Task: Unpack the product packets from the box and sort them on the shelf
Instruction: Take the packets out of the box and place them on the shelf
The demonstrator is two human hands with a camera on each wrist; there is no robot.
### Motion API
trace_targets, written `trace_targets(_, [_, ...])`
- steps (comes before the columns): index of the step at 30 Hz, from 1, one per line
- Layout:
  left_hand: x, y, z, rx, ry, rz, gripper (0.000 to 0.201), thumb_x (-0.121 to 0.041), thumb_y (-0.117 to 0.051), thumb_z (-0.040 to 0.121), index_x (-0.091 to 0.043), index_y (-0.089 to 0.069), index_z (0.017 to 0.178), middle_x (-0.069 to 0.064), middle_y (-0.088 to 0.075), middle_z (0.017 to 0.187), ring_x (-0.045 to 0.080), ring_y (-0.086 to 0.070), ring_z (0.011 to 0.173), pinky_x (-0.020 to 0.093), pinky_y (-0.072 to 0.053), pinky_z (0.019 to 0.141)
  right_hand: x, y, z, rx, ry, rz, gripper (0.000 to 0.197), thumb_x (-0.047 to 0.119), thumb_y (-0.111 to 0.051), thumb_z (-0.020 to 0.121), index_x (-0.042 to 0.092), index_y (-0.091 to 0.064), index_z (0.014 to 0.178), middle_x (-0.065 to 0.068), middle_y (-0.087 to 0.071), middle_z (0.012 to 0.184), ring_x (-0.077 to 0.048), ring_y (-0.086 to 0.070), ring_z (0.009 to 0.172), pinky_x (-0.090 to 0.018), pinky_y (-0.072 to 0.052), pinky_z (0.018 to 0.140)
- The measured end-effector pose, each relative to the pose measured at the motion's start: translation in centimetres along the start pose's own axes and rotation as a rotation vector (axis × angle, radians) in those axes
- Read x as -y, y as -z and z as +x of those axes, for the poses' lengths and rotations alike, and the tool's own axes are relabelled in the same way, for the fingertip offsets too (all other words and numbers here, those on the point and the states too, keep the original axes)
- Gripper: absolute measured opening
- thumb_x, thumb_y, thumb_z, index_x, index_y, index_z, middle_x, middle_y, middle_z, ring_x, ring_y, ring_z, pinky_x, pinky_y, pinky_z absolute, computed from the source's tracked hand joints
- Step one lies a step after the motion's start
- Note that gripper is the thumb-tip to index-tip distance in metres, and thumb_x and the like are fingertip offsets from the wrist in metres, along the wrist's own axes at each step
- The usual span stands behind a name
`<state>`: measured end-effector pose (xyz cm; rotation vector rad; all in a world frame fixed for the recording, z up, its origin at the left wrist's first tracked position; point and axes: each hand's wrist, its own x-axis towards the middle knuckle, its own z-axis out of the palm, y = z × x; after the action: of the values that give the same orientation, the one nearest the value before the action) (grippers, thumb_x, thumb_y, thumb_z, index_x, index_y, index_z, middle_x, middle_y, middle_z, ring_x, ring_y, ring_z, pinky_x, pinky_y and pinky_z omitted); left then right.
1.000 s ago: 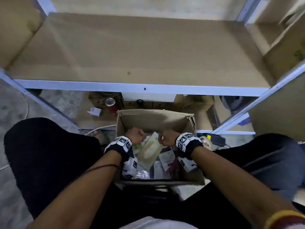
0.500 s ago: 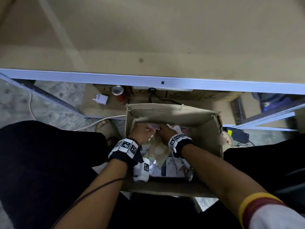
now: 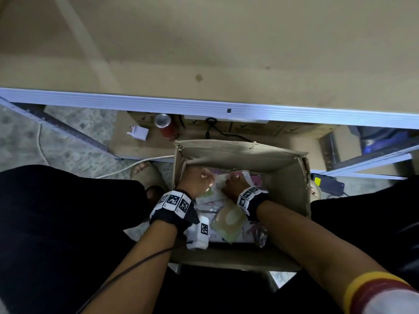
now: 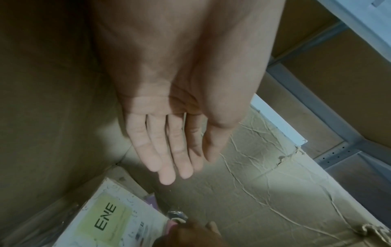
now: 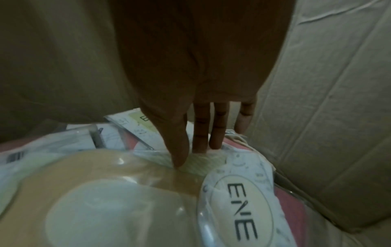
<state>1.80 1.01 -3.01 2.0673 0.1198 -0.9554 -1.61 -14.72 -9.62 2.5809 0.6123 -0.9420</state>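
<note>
Reaching down from the near edge of the head view, both forearms go into an open cardboard box [image 3: 244,155] on the floor, and they cover much of its contents. The near wall of the box is in shadow and the packets [image 3: 227,220] under the wrists show only in part: clear-wrapped, pale green and pink, some printed "ENE".

The left hand [image 3: 196,181] is at the far left corner of the box. In the left wrist view its fingers [image 4: 167,150] are straight and close together, holding nothing, above a green-labelled packet [image 4: 110,222] lying against the box wall.

The right hand [image 3: 233,183] is just beside it. In the right wrist view the thumb and fingers [image 5: 200,130] point down onto the top edge of a clear beige packet [image 5: 105,192]; whether they pinch it or only touch it cannot be told.

Beyond the box, a red can [image 3: 165,126] and a white plug adapter [image 3: 139,133] sit under the bare wooden shelf [image 3: 204,53].
</note>
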Motion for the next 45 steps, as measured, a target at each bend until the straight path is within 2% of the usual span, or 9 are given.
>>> trace_targets(5, [-0.2,0.0,-0.2,-0.011,-0.043,-0.033,0.024,-0.005,-0.054,0.095,-0.019,-0.067,0.081,0.017,-0.071,0.103,0.036,-0.067,0.104,0.049,-0.056,0.092,-0.8,-0.2,-0.9,0.058,0.082,0.362,0.035,0.013,-0.046,0.101,0.008,-0.055,0.134,-0.012,-0.052,0.143,-0.026,-0.049,0.133,-0.037,-0.036,0.110])
trace_targets(10, [0.0,-0.6,-0.6,-0.018,-0.040,-0.048,0.025,-0.010,-0.058,0.094,-0.026,-0.066,0.075,0.007,-0.071,0.091,0.034,-0.071,0.096,0.047,-0.056,0.092,-1.5,-0.9,-2.5,0.059,-0.097,0.680,0.028,0.006,-0.048,0.097,-0.002,-0.059,0.121,-0.020,-0.057,0.129,-0.022,-0.057,0.111,-0.034,-0.042,0.107])
trace_targets(14, [0.3,-1.0,-0.6,-0.010,-0.055,-0.026,0.025,-0.012,-0.059,0.094,-0.027,-0.066,0.075,0.006,-0.072,0.090,0.032,-0.070,0.097,0.045,-0.055,0.094,-2.3,-1.6,-3.4,0.137,-0.265,0.804,0.041,0.011,-0.053,0.098,0.002,-0.052,0.138,-0.021,-0.052,0.140,-0.032,-0.052,0.128,-0.038,-0.043,0.107])
trace_targets(17, [0.4,-1.3,-0.7,-0.011,-0.052,-0.009,0.024,-0.012,-0.059,0.094,-0.029,-0.066,0.077,0.006,-0.072,0.094,0.031,-0.070,0.097,0.043,-0.055,0.095,-3.2,-3.0,-3.9,0.232,-0.338,0.850,0.067,0.015,-0.056,0.097,0.012,-0.023,0.155,-0.017,-0.035,0.154,-0.031,-0.043,0.138,-0.042,-0.038,0.111])
trace_targets(23, [0.8,-2.2,-0.4,-0.019,-0.034,-0.042,0.022,-0.002,-0.058,0.093,-0.019,-0.068,0.082,0.000,-0.070,0.078,0.024,-0.070,0.085,0.032,-0.059,0.082,-3.9,-5.1,-4.9,0.277,-0.427,0.857,0.084,0.027,-0.050,0.098,0.042,0.010,0.154,-0.013,-0.018,0.162,-0.041,-0.031,0.143,-0.063,-0.035,0.107])
trace_targets(29, [1.1,-2.9,0.4,-0.013,-0.022,-0.008,0.018,-0.005,-0.060,0.093,-0.017,-0.068,0.083,0.002,-0.069,0.077,0.024,-0.068,0.081,0.035,-0.057,0.083,-3.9,-6.2,-4.8,0.314,-0.414,0.873,0.105,0.024,-0.068,0.089,0.028,0.013,0.156,-0.009,-0.002,0.164,-0.038,-0.021,0.148,-0.057,-0.032,0.113])
trace_targets(33, [1.1,-3.5,1.1,0.012,0.003,0.021,0.024,-0.003,-0.055,0.092,-0.019,-0.066,0.079,0.000,-0.067,0.076,0.023,-0.066,0.079,0.037,-0.058,0.082,-4.3,-5.8,-3.9,0.245,-0.527,0.955,0.065,0.024,-0.048,0.101,0.021,-0.016,0.157,-0.008,-0.021,0.163,-0.038,-0.034,0.142,-0.052,-0.037,0.111])
trace_targets(37, [1.5,-4.5,2.0,0.022,0.019,0.104,0.015,-0.008,-0.059,0.092,-0.012,-0.071,0.085,0.008,-0.070,0.083,0.019,-0.065,0.067,0.028,-0.057,0.069,-4.6,-5.7,-3.8,0.248,-0.536,1.023,0.060,0.025,-0.042,0.103,0.015,-0.017,0.157,-0.008,-0.018,0.164,-0.035,-0.029,0.145,-0.050,-0.033,0.114])
trace_targets(45, [3.6,-7.1,4.2,0.054,0.147,0.440,0.029,-0.013,-0.052,0.096,0.003,-0.069,0.113,0.019,-0.070,0.116,0.033,-0.067,0.108,0.036,-0.055,0.091,-5.5,-4.6,-3.8,0.014,-0.464,1.027,0.044,0.011,-0.053,0.094,0.008,-0.054,0.138,-0.019,-0.050,0.144,-0.036,-0.049,0.130,-0.037,-0.041,0.103])
